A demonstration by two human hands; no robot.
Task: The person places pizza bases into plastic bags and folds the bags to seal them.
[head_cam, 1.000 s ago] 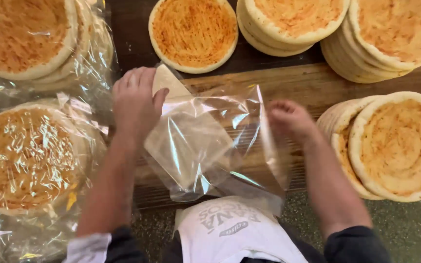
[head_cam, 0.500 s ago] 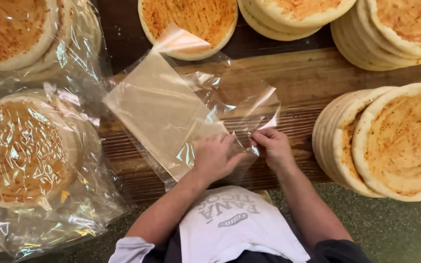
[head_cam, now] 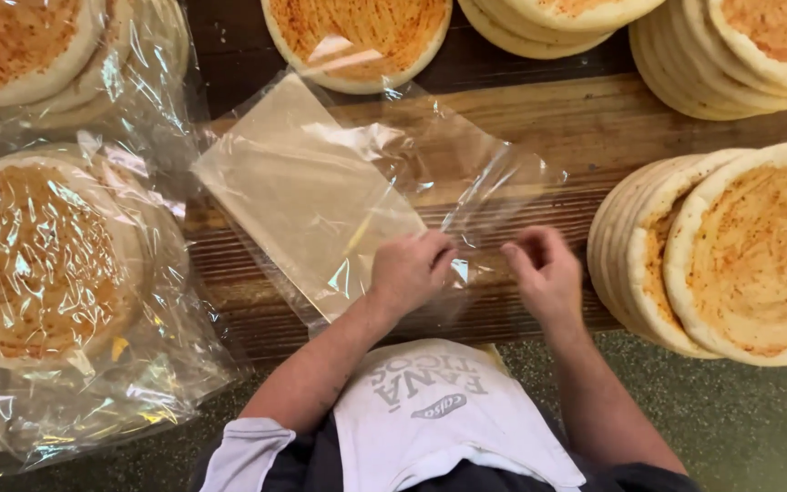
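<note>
An empty clear plastic bag (head_cam: pixel 321 191) lies flat on the wooden table (head_cam: pixel 585 118), its mouth toward me. My left hand (head_cam: pixel 410 271) pinches the bag's near edge between thumb and fingers. My right hand (head_cam: pixel 544 271) is a little to the right, fingertips curled at the other side of the bag's mouth, pulling the film apart. A stack of round flatbreads (head_cam: pixel 740 251) with orange topping sits just right of my right hand.
Bagged flatbreads (head_cam: pixel 43 264) lie at the left in crinkled plastic, with another bagged stack (head_cam: pixel 38 46) above them. A single flatbread (head_cam: pixel 357 36) and more stacks (head_cam: pixel 730 46) line the far edge. A speckled floor shows below the table.
Both hands came together from the raised bag to its near edge as it settled flat on the table; now they have moved slightly apart, spreading the bag's mouth.
</note>
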